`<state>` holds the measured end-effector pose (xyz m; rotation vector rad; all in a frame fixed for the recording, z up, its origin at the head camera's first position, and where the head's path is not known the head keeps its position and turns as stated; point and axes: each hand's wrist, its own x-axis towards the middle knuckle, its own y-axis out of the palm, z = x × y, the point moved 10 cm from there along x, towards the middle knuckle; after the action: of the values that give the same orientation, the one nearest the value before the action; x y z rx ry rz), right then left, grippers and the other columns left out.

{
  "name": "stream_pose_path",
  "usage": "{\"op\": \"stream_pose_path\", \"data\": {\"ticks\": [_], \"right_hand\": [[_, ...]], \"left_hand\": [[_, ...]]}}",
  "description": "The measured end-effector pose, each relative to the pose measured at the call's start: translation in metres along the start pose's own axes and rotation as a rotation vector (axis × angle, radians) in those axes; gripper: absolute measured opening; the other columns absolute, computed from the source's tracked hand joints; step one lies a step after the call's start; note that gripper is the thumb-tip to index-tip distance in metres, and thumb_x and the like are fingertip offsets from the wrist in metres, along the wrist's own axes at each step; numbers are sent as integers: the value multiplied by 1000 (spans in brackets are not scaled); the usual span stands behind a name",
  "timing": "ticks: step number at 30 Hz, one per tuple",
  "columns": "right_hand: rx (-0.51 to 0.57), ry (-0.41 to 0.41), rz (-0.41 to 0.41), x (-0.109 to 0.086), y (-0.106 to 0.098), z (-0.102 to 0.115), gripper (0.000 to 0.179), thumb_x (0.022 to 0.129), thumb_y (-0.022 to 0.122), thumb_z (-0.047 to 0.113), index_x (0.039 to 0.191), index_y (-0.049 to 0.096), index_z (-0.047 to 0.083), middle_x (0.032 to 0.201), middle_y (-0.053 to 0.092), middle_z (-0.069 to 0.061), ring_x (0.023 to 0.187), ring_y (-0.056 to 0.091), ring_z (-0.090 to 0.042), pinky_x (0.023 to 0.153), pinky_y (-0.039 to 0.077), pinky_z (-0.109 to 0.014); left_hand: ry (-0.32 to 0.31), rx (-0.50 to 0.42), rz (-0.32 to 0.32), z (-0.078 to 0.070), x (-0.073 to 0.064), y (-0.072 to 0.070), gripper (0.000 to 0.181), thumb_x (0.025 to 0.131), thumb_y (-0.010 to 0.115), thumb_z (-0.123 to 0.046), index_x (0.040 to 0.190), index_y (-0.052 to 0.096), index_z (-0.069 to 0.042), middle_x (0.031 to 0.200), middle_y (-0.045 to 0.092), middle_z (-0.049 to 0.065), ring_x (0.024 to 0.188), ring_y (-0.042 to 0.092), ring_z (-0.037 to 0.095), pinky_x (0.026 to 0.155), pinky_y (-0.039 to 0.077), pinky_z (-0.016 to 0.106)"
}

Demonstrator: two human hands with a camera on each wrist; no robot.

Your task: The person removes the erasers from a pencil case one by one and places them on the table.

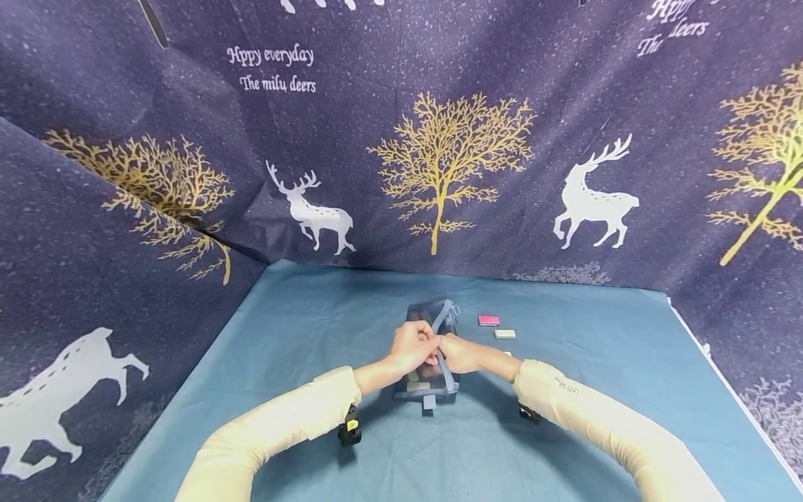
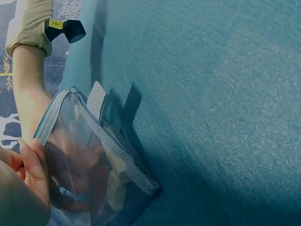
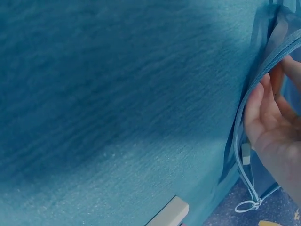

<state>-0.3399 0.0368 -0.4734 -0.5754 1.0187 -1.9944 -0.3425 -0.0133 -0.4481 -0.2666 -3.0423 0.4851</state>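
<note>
A blue-grey mesh zipper pouch (image 1: 400, 394) lies beneath both hands in the head view. My left hand (image 1: 414, 346) pinches its edge by the zipper band; in the left wrist view, the fingers (image 2: 34, 165) bend at that edge. My right hand (image 1: 462, 353) meets the left at the opening. Its fingers (image 3: 256, 106) lie behind the zipper band (image 3: 241, 117) in the right wrist view, and I cannot tell what they hold. Through the mesh, a pale block (image 2: 116, 188) shows inside the pouch. The zipper's ring pull (image 3: 246, 205) hangs at the far end.
Right of the pouch lie a pink block (image 1: 488, 321) and a white block (image 1: 505, 335). Another pale piece (image 1: 508, 353) is mostly hidden by the right forearm. A blue cloth (image 1: 301, 328) covers the table, with a patterned curtain (image 1: 389, 265) behind.
</note>
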Motion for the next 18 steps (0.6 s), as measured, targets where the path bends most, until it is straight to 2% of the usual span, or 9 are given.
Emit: {"op": "stream_pose_path", "data": {"ticks": [5, 11, 14, 18], "right_hand": [[-7, -25, -7, -1, -3, 1, 19, 79, 69, 29, 78, 52, 20, 70, 51, 13, 66, 46, 1, 61, 43, -15], [-27, -49, -39, -3, -7, 1, 22, 75, 73, 30, 80, 52, 25, 79, 51, 12, 74, 47, -2, 65, 44, -18], [-30, -33, -49, -5, -9, -1, 23, 75, 73, 30, 85, 54, 24, 83, 53, 11, 75, 49, -3, 67, 47, -20], [-29, -2, -45, -8, -10, -3, 25, 75, 72, 31, 90, 54, 20, 81, 56, 10, 69, 54, -4, 61, 50, -18]], "left_hand": [[-1, 22, -12, 1, 1, -1, 11, 80, 60, -9, 70, 58, -4, 54, 61, 5, 40, 57, 6, 47, 54, 27], [4, 23, -6, 3, 2, 0, 11, 80, 58, -9, 70, 57, -5, 52, 59, 0, 41, 58, 7, 51, 56, 35], [2, 15, -1, 3, 2, 0, 11, 81, 58, -9, 70, 57, -5, 52, 59, 1, 41, 59, 9, 53, 56, 38], [-11, -2, 4, 2, 1, 0, 11, 81, 58, -9, 71, 57, -4, 54, 60, 4, 42, 59, 10, 57, 56, 43]]}}
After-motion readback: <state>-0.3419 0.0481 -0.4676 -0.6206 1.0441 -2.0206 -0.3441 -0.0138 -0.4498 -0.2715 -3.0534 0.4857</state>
